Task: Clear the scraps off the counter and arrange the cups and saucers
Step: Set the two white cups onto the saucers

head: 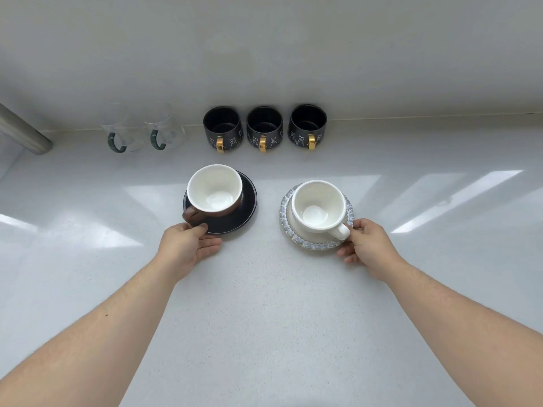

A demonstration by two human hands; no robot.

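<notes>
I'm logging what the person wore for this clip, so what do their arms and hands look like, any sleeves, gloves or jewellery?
Both forearms are bare as far as the frame shows, with no sleeves in view. The left hand and right hand wear no gloves, and no rings, watch or bracelets are visible. The left forearm has one small dark spot.

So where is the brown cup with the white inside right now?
The brown cup with the white inside sits on the round black saucer, left of centre in the head view, just in front of the three black mugs.
</notes>
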